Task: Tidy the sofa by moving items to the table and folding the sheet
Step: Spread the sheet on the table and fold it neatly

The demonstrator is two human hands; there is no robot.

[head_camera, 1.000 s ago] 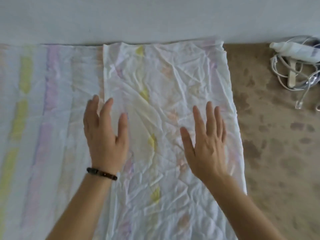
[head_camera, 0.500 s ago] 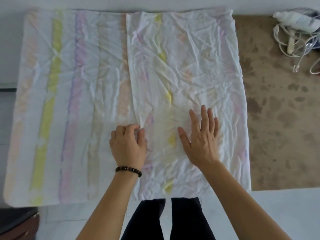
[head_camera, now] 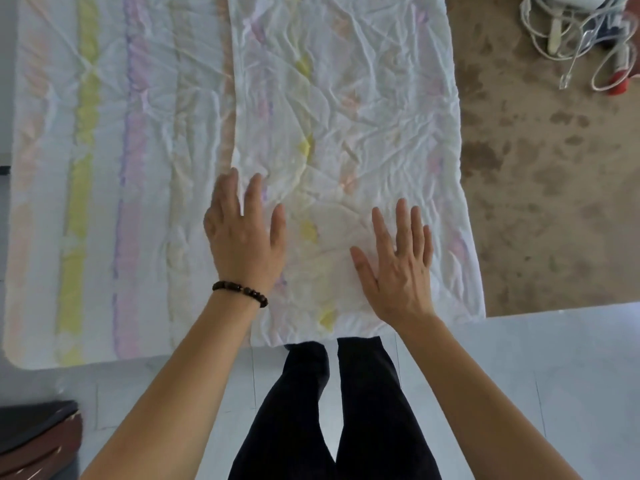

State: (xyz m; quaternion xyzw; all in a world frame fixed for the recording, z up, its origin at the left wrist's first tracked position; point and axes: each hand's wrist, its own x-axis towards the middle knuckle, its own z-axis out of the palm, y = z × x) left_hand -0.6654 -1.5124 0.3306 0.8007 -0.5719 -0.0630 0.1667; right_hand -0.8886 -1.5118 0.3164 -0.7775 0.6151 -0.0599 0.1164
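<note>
A white sheet (head_camera: 121,150) with pale yellow, purple and pink stripes lies spread flat on the brown sofa seat (head_camera: 540,188). Its right part (head_camera: 346,98) is folded over, crumpled, with the fold's free edge running down the middle. My left hand (head_camera: 244,237), with a dark bead bracelet on the wrist, lies flat with straight fingers across that edge. My right hand (head_camera: 398,261) rests flat on the folded layer near the sofa's front edge. Neither hand holds anything.
A tangle of white cables (head_camera: 571,39) with a white device and something red lies at the seat's far right. White tiled floor (head_camera: 519,358) runs along the sofa front, where my dark-trousered legs (head_camera: 332,410) stand. A dark brown object (head_camera: 34,434) sits at lower left.
My left hand, curled on the fold's edge half a second ago, has straightened and lies flat. The right hand stays flat and has slid nearer the front edge. The view has tilted down.
</note>
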